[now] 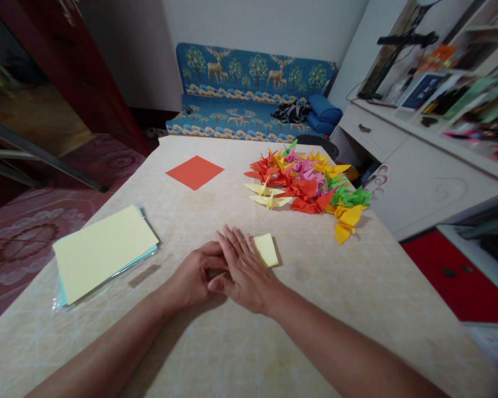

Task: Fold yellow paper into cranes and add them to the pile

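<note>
A small piece of folded pale yellow paper lies on the table, partly covered by my hands. My right hand rests flat over it, fingers stretched out and pointing away from me. Just to the left, my left hand is curled at the paper's covered side, its fingertips tucked against and partly under the right hand. Whether the left fingers pinch the paper is hidden. Beyond the hands, a flat square of orange-red paper lies with one corner toward me.
Many folded paper cranes in several colours crowd the table's far right. A stack of yellow and blue paper sheets lies at the left on a clear wrapper. Past the table stands a blue patterned sofa; a white cabinet flanks the right.
</note>
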`<state>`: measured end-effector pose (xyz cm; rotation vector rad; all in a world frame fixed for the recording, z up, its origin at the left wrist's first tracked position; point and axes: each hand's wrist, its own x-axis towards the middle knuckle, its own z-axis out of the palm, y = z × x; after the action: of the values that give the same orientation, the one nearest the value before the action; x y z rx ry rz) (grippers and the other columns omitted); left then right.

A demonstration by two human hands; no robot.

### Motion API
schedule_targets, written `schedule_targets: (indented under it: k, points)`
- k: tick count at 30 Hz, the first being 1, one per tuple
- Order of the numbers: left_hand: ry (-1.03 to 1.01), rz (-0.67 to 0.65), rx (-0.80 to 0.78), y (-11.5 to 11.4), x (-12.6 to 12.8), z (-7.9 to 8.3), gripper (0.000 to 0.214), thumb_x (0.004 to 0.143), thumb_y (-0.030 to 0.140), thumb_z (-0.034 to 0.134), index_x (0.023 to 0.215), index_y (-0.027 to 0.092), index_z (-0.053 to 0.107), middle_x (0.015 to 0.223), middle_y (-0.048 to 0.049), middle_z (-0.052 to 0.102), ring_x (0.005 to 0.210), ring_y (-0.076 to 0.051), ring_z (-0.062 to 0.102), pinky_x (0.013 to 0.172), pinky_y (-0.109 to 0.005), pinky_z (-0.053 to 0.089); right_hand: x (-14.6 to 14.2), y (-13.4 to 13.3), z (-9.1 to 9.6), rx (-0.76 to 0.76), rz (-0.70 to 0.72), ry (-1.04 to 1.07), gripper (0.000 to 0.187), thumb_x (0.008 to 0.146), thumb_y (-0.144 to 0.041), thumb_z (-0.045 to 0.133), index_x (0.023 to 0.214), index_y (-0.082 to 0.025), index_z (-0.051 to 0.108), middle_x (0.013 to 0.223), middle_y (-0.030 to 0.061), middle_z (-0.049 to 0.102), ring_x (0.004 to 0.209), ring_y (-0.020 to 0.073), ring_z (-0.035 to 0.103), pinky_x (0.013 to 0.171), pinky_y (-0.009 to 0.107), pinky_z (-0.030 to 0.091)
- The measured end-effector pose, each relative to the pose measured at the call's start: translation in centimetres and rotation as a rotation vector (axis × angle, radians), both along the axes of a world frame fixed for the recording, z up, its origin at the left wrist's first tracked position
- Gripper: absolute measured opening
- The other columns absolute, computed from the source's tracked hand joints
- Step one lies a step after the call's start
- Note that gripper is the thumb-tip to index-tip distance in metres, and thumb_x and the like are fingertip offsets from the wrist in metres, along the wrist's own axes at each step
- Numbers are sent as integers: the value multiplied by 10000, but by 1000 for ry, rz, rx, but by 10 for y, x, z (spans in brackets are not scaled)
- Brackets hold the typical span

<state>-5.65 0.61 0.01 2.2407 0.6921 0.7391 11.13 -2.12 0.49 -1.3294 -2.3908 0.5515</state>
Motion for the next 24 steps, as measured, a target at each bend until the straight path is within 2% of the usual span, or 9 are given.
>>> schedule_targets:
  k: [6,12,16,18,21,23,24]
  points:
    - [77,66,129,0,-8,-8,205,804,206,625,968,238,744,1175,-91,665,1170,-247,552,961,-402,487,37,1,-7,72,-18,-123,880,844,-714,319,1504,-182,81,1568,124,81,1440,280,2,1141,543,80]
    - [148,162,279,-10,-12,-11,234,834,181,580,1010,239,723,1141,-59,689,1079,-210,630,929,-364,530,79,2,-18,135,-127,-137,883,834,-702,371,1504,-200,90,1555,138,159,1436,288,81,1130,573,88]
    - [225,177,363,-16,-10,-12,287,854,164,531,1102,199,671,1156,-68,683,1079,-214,636,924,-362,538,94,1,-19,106,-170,63,837,861,-686,318,1504,-204,84,1547,136,197,1427,273,152,1142,549,90]
    - [257,174,383,-17,-8,-13,303,861,155,509,1128,183,650,1174,-76,673,1095,-220,628,933,-370,533,97,0,-15,72,-191,244,804,874,-670,320,1498,-201,127,1535,137,239,1410,265,221,1143,512,158]
    - [267,175,396,-17,-7,-14,308,863,147,496,1133,179,640,1179,-79,671,1103,-226,623,936,-372,530,98,-3,-8,56,-163,402,888,786,-672,520,1474,-188,233,1504,153,306,1383,280,287,1120,470,262]
    - [250,181,394,-17,-7,-14,296,859,142,497,1112,183,647,1159,-77,680,1089,-221,632,929,-359,532,96,-4,-6,81,-99,343,884,704,-583,692,1426,-204,351,1498,144,318,1392,293,259,1120,490,255]
    - [236,184,390,-17,-7,-14,290,856,140,500,1100,185,650,1146,-77,686,1073,-215,640,922,-349,535,95,-5,-7,99,-72,289,815,682,-509,747,1376,-219,432,1499,132,322,1400,296,237,1120,509,242]
